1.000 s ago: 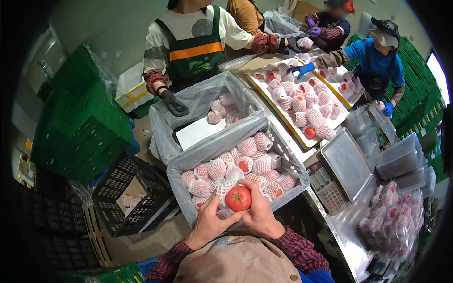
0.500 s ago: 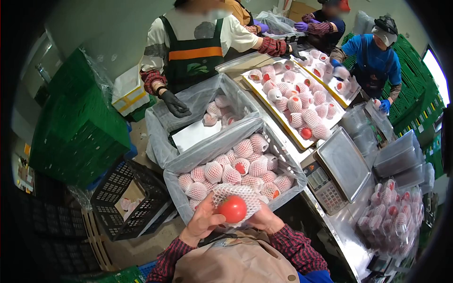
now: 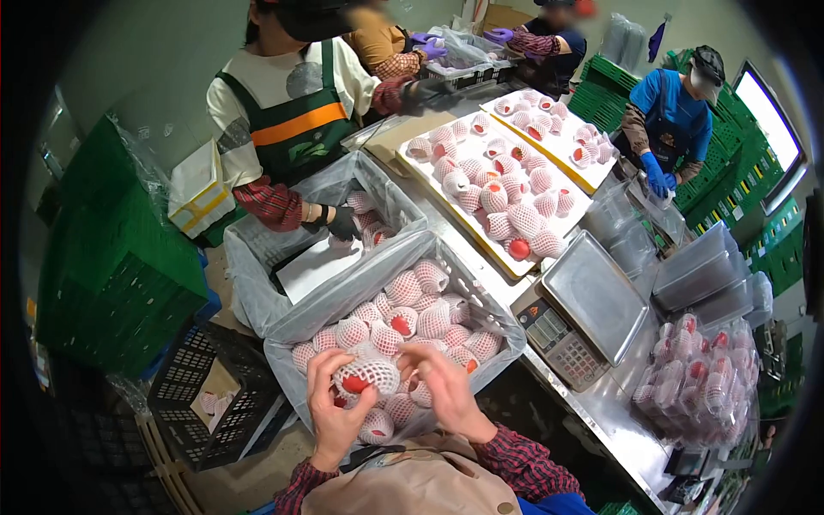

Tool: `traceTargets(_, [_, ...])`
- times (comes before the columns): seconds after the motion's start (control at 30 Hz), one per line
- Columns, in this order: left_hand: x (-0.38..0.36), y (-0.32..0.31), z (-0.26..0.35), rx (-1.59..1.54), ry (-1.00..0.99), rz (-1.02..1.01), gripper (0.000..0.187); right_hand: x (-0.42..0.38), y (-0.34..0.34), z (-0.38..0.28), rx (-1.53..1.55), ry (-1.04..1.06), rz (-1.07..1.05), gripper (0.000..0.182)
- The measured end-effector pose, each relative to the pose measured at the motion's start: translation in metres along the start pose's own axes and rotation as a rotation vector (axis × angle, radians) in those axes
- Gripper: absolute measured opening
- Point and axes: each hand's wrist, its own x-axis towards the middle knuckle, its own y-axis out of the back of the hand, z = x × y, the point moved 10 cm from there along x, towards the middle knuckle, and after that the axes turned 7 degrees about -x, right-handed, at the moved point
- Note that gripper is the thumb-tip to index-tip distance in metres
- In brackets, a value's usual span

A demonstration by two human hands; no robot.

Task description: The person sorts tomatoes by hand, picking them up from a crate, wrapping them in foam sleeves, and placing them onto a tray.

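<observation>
My left hand (image 3: 336, 408) is closed around a tomato (image 3: 354, 384) in a white foam net (image 3: 369, 371), above the near lined crate. Red skin shows through the opening of the net, and the rest is covered. Just to the right, my right hand (image 3: 448, 393) has its fingers bent and apart, close to the net, with nothing seen in its grasp. Beneath both hands, the near crate's plastic liner (image 3: 296, 396) surrounds many netted tomatoes (image 3: 435, 319).
A co-worker's black-gloved hand (image 3: 343, 223) reaches into the adjoining lined crate. On the right stand a scale (image 3: 562, 330), a white tray (image 3: 493, 245) of netted tomatoes, clear containers (image 3: 699, 270) and packed tomatoes (image 3: 699, 378). A black crate (image 3: 193, 403) sits at left.
The foam net now covers most of the tomato, which was largely bare before. My right hand has come away from under the net. The view has shifted, and the co-worker's gloved hand has lowered into the crate.
</observation>
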Motion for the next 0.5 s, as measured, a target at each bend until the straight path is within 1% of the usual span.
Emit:
traceTargets(0.07, [0.001,0.003,0.004,0.009,-0.032,0.065,0.051,-0.004,0.001,0.056,0.285,-0.424,-0.015,0.042])
traceTargets(0.1, [0.001,0.001,0.006,0.062,-0.070,0.061,0.054,-0.011,-0.017,0.074,0.354,-0.474,-0.245,0.046])
traceTargets(0.13, [0.002,-0.004,0.005,0.062,-0.067,0.060,0.054,-0.012,-0.023,0.072,0.354,-0.477,-0.247,0.046])
traceTargets(0.2, [-0.002,-0.023,0.021,0.162,-0.224,0.023,0.060,-0.024,-0.055,0.069,0.985,-0.681,-0.216,0.040])
traceTargets(0.23, [0.000,-0.036,0.033,0.249,-0.304,-0.030,0.067,-0.027,-0.060,0.081,0.911,-0.672,-0.260,0.045])
traceTargets(0.27, [0.005,-0.038,0.035,0.259,-0.286,-0.022,0.067,-0.031,-0.060,0.089,0.915,-0.686,-0.278,0.045])
traceTargets(0.33, [0.012,-0.058,0.006,0.186,0.011,-0.271,0.067,-0.009,-0.025,0.097,0.768,-0.649,-0.018,0.047])
traceTargets(0.37, [0.017,-0.057,0.006,0.018,0.003,-0.273,0.067,0.003,0.010,0.118,0.484,-0.565,0.065,0.045])
traceTargets(0.4, [0.022,-0.048,0.007,-0.010,-0.006,-0.240,0.059,0.018,0.052,0.136,0.205,-0.463,0.138,0.044])
traceTargets(0.43, [0.018,-0.037,-0.009,0.054,0.068,-0.236,0.054,0.037,0.093,0.136,0.231,-0.441,0.280,0.045])
traceTargets(0.47, [0.012,-0.023,-0.030,0.116,0.142,-0.233,0.049,0.051,0.141,0.142,-0.007,-0.552,0.289,0.050])
traceTargets(0.5, [0.003,-0.007,-0.045,0.136,0.170,-0.209,0.049,0.072,0.193,0.157,-0.073,-0.371,0.435,0.045])
